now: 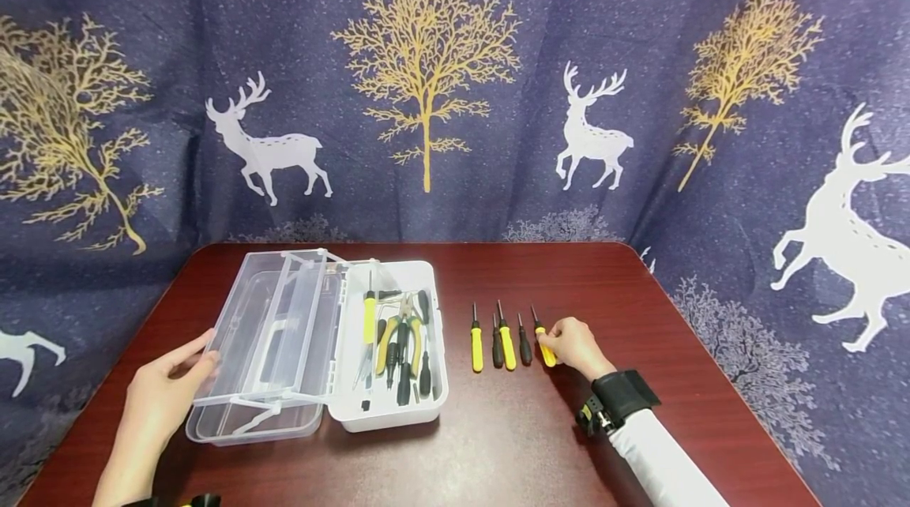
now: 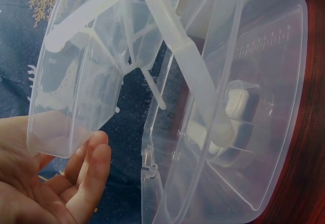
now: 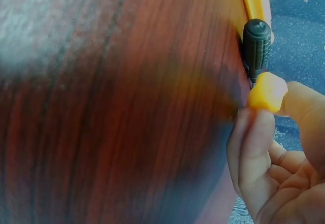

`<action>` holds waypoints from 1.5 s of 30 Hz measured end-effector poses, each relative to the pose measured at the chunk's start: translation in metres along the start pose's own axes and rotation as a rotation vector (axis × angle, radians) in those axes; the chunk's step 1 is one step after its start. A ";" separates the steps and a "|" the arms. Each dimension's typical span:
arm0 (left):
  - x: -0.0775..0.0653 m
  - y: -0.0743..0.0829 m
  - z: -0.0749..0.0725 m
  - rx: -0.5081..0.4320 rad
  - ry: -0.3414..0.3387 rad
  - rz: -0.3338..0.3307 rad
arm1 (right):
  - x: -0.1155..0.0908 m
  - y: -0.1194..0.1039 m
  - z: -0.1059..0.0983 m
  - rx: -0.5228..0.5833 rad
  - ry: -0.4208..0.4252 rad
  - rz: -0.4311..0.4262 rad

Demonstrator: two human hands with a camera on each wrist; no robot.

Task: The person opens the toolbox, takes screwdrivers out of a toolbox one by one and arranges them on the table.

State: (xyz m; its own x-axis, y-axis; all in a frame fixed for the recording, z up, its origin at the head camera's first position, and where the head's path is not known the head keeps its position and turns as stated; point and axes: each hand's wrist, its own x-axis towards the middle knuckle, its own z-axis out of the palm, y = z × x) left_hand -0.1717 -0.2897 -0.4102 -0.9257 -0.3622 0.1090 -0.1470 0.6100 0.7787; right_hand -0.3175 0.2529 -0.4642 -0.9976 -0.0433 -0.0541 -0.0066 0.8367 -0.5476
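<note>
At the right end of a row of screwdrivers, my right hand (image 1: 576, 345) pinches a yellow-handled screwdriver (image 1: 548, 356) between thumb and fingers. Its handle end (image 3: 267, 93) faces the camera in the right wrist view. A black-handled screwdriver (image 3: 257, 43) lies just beside it. Over on the left, my left hand (image 1: 158, 390) holds the outer edge of a clear plastic tray (image 1: 245, 317), with the fingers around its corner (image 2: 56, 137) in the left wrist view. That tray hangs on hinged arms above the transparent lid (image 1: 252, 434) of an opened toolbox.
The white toolbox base (image 1: 384, 418) holds pliers (image 1: 389, 345), a yellow screwdriver (image 1: 369, 319) and several dark-handled tools. Between box and right hand lie more screwdrivers, yellow (image 1: 477, 349) and black (image 1: 525, 347). A dark blue deer-print cloth (image 1: 455, 207) hangs behind the reddish-brown table (image 1: 498, 444).
</note>
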 end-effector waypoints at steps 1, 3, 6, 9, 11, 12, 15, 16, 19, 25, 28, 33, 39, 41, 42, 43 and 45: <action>0.000 0.000 0.000 -0.002 0.002 0.003 | 0.000 0.000 0.000 -0.002 -0.001 -0.002; 0.000 0.000 0.000 -0.002 0.004 0.010 | -0.001 0.000 0.000 -0.001 -0.004 -0.001; 0.000 0.000 0.000 -0.006 0.004 0.013 | -0.001 0.000 0.001 0.009 -0.011 0.008; 0.000 0.000 0.000 -0.010 -0.001 0.011 | -0.002 0.000 0.003 0.019 -0.011 0.017; 0.000 0.000 0.000 -0.011 -0.004 0.007 | -0.002 0.000 0.004 0.024 -0.010 0.018; 0.000 0.000 0.000 -0.013 -0.006 0.005 | -0.002 0.001 0.004 0.025 -0.009 0.019; 0.000 0.000 0.000 -0.010 -0.010 0.002 | -0.002 0.001 0.005 0.022 -0.007 0.022; 0.000 0.000 0.000 -0.005 -0.010 0.002 | -0.002 0.001 0.005 0.021 -0.007 0.022; 0.000 0.000 -0.001 0.009 -0.010 -0.002 | -0.001 0.002 0.006 0.017 -0.008 0.028; 0.000 0.001 -0.002 0.027 -0.013 -0.018 | -0.001 0.000 0.005 0.014 -0.022 0.042; 0.000 0.001 -0.002 0.030 -0.014 -0.022 | -0.002 -0.002 0.004 0.018 -0.032 0.050; 0.000 0.000 -0.002 0.029 -0.015 -0.020 | -0.003 -0.003 0.004 0.022 -0.035 0.047; 0.001 0.000 -0.001 0.042 -0.004 -0.016 | -0.004 -0.005 0.003 0.012 -0.033 0.042; 0.001 0.000 -0.001 0.043 0.000 -0.016 | -0.003 -0.006 0.003 0.000 -0.036 0.047; 0.001 -0.001 -0.001 0.041 0.000 -0.018 | -0.003 -0.007 0.003 -0.004 -0.038 0.052; 0.001 -0.001 0.000 0.040 0.001 -0.018 | -0.003 -0.007 0.004 -0.011 -0.037 0.055; 0.001 -0.001 -0.001 0.035 -0.001 -0.022 | -0.002 -0.007 0.004 -0.028 -0.033 0.066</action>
State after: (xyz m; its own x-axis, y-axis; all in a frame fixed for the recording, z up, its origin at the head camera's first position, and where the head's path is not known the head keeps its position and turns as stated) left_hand -0.1723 -0.2912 -0.4106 -0.9224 -0.3752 0.0921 -0.1789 0.6261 0.7589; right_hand -0.3148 0.2450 -0.4637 -0.9931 -0.0056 -0.1172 0.0563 0.8535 -0.5181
